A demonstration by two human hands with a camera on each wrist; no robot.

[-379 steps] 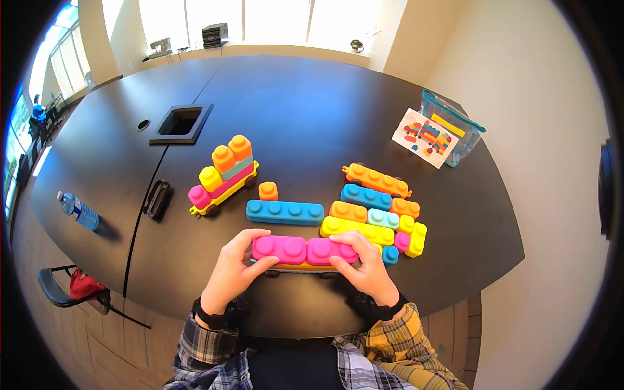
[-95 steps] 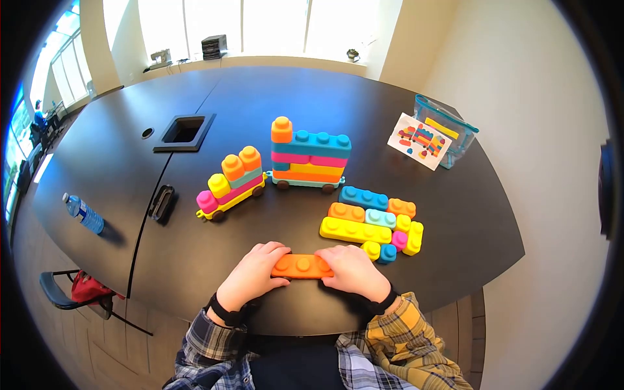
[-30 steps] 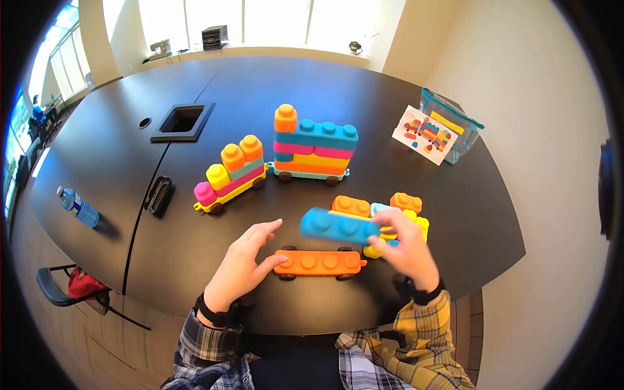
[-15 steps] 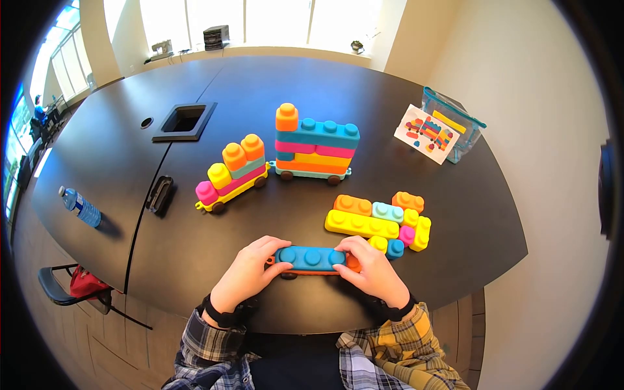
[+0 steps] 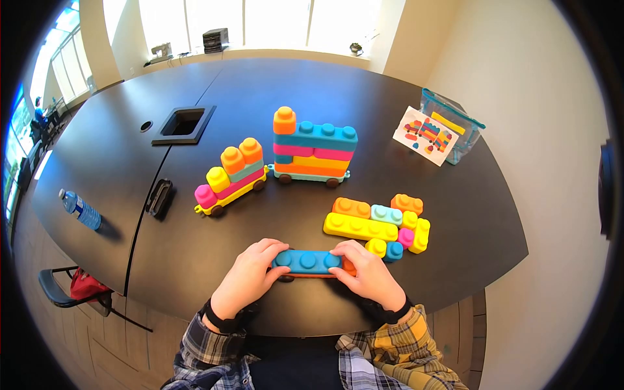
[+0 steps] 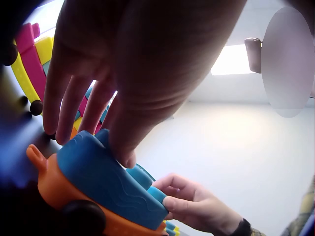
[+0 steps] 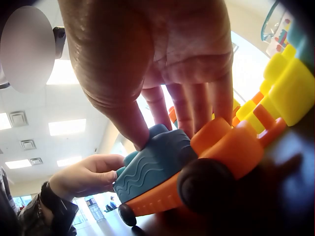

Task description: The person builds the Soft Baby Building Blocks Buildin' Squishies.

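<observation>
A long blue building block (image 5: 307, 262) with wavy lines on its side sits on top of an orange wheeled base (image 7: 243, 152), close to the table's near edge. My left hand (image 5: 250, 276) grips the block's left end between thumb and fingers. At the other end my right hand (image 5: 369, 276) pinches it the same way, thumb on the near side. In the right wrist view, one orange stud of the base shows bare beyond the block, above a black wheel (image 7: 205, 184). An orange coupling hook (image 6: 37, 160) sticks out at the left end.
Behind stand a yellow-based train car (image 5: 234, 185) and a taller, layered car (image 5: 313, 153). Loose blocks, including a long yellow block (image 5: 361, 227), lie right. A picture card (image 5: 426, 135) leans on a clear pouch (image 5: 461, 140). A water bottle (image 5: 80, 209) stands left.
The layered car went from my hands to behind, gaining blue and orange blocks. The orange base came between my hands; my right hand brought the blue block onto it. Both hands now hold it.
</observation>
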